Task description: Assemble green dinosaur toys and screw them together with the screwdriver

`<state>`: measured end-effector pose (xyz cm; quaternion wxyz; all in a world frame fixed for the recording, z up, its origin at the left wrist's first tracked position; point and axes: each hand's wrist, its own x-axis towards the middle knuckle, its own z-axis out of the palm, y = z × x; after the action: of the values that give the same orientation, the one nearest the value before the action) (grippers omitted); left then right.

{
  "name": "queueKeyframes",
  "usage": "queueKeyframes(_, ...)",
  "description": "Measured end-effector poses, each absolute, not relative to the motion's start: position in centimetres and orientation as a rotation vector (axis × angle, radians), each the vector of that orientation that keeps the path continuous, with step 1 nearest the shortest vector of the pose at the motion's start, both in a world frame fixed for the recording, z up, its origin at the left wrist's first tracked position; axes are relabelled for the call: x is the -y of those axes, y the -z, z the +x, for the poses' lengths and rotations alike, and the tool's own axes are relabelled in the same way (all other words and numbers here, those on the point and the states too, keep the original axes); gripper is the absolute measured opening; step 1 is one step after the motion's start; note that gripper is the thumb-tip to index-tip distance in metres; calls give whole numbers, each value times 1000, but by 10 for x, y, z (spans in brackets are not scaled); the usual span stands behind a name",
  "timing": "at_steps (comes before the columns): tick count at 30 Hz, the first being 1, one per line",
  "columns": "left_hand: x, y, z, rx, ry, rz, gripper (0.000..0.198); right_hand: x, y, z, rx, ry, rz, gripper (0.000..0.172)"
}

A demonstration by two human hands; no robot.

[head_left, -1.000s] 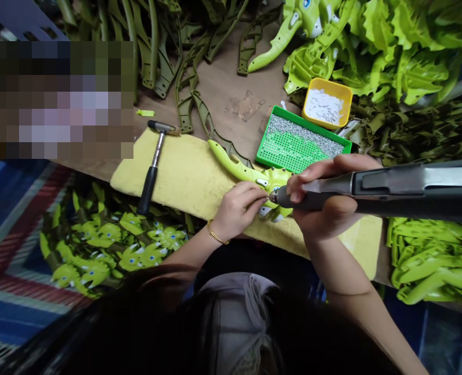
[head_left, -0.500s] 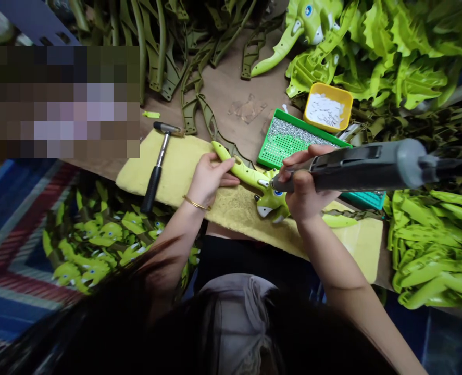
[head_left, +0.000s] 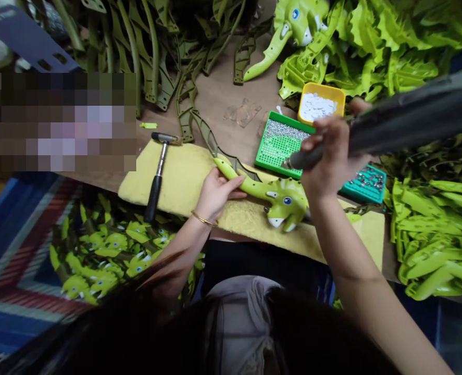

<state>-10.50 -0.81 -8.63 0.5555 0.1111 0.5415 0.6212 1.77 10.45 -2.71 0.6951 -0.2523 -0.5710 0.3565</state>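
My left hand (head_left: 218, 194) is closed on the long curved limb of a green plastic dinosaur-head toy part (head_left: 289, 200), which lies on a yellow cloth pad (head_left: 187, 172). The head has a blue eye and white horn and mouth pieces. In my right hand (head_left: 330, 151) is a dark electric screwdriver (head_left: 410, 117), its tip pointing left over the green perforated screw tray (head_left: 279, 146), raised off the toy. Small silver screws fill the tray's upper part. The yellow box (head_left: 342, 101) behind it holds small white pieces.
A hammer (head_left: 159, 174) lies across the pad's left part. Olive plastic frames (head_left: 156, 47) pile at the back left, green parts (head_left: 434, 234) at the right and far right. Finished-looking heads (head_left: 113, 242) fill a space below the table. A teal tray (head_left: 371, 182) holds metal bits.
My right hand has lifted the screwdriver off the toy head and moved it up and right, to the screw tray. My left hand keeps its hold on the toy.
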Motion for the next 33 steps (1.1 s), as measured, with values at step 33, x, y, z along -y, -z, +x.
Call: queueKeyframes(33,8,99,-94,-1168,-1421,319,43,-147,54,11,1294,-731,-661,38)
